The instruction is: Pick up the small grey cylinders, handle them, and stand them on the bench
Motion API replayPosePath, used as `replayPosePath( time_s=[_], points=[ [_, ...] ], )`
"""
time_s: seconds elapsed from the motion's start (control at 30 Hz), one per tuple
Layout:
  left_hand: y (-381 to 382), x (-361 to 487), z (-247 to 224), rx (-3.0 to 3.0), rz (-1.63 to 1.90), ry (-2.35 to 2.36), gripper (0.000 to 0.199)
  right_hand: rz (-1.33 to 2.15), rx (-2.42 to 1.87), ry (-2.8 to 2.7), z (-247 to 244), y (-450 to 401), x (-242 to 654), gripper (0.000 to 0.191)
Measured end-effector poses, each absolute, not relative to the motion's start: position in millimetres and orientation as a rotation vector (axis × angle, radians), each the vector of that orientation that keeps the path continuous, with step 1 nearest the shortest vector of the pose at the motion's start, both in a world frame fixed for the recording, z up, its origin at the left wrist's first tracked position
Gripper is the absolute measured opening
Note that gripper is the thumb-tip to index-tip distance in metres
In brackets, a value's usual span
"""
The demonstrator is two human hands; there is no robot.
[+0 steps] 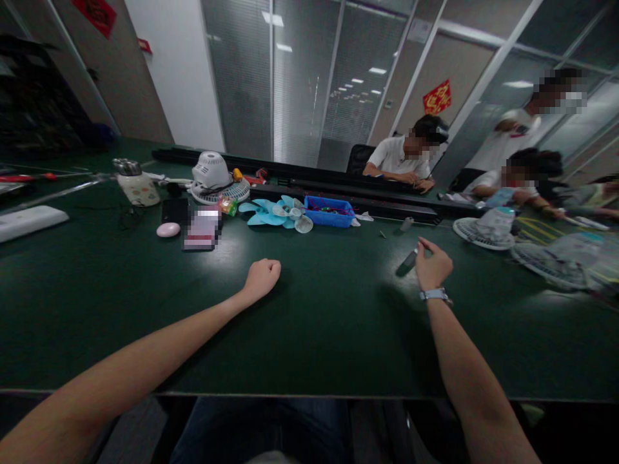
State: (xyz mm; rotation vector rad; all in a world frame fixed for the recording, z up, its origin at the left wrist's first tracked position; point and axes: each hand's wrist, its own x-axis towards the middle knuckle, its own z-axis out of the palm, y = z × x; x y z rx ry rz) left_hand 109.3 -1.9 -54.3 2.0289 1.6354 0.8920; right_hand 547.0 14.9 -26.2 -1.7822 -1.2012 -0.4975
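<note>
My left hand (264, 277) is curled into a fist over the dark green tabletop (309, 335), with nothing showing in it. To the right, my right hand (434, 264), with a watch (435, 294) on the wrist, is raised a little with its fingers pinched together. A small, dark, see-through piece (407, 263) with a pale end slants down from its fingertips; its exact kind is too blurred to tell. Beyond the hands lie light blue fan blades (278, 212) and a blue plastic basket (329, 211) with small parts in it.
At the back left are a white fan (211, 171), a patterned cup (137, 183), a pink oval object (168, 230) and a phone-like item (202, 229). More fan parts (488, 227) lie on the right. Long black rails (358, 200) run behind; several people sit or stand beyond.
</note>
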Motion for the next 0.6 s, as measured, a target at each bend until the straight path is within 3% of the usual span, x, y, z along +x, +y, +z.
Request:
replayPosePath(
  time_s=[0.6],
  points=[
    [-1.1, 108.0, -58.4, 2.018, 0.913, 1.58, 0.028, -0.459, -1.85, -1.208, -37.9, 20.7, 564.3, 0.038]
  ],
)
